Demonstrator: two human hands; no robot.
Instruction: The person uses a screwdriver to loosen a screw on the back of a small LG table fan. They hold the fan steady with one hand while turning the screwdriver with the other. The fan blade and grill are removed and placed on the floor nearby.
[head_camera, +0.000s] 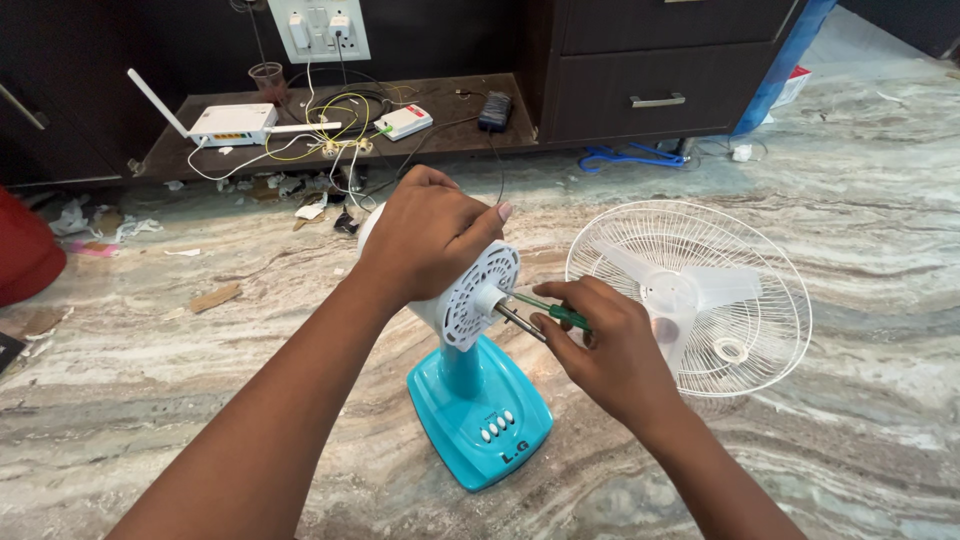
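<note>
Two bare hands at work over a marble floor (150, 400), seen from above. Far left: a red object (22, 250) at the frame edge, paper scraps (95, 225) beside it. Back left, on a low dark shelf (170, 150): a white router (232, 124) with antenna, tangled wires (335, 125), a small white box (403, 121), a wall socket plate (318, 28) above. Centre: the left hand (428, 238) is clamped over the top of the white motor housing (470, 295) of a fan, fingers curled round it. The fan stands upright on its teal base (478, 415), which has a row of white buttons. Its guard is off; the bare shaft (520, 322) juts toward the right. The right hand (610, 350) is closed on a green-handled screwdriver (548, 311), tip at the housing face just beside the shaft. Right: a white fan guard (770, 330) lies flat on the floor with the translucent blade (690, 290) in it, just beside the right hand. Behind: dark drawers (650, 70), a blue cable (630, 157).
</note>
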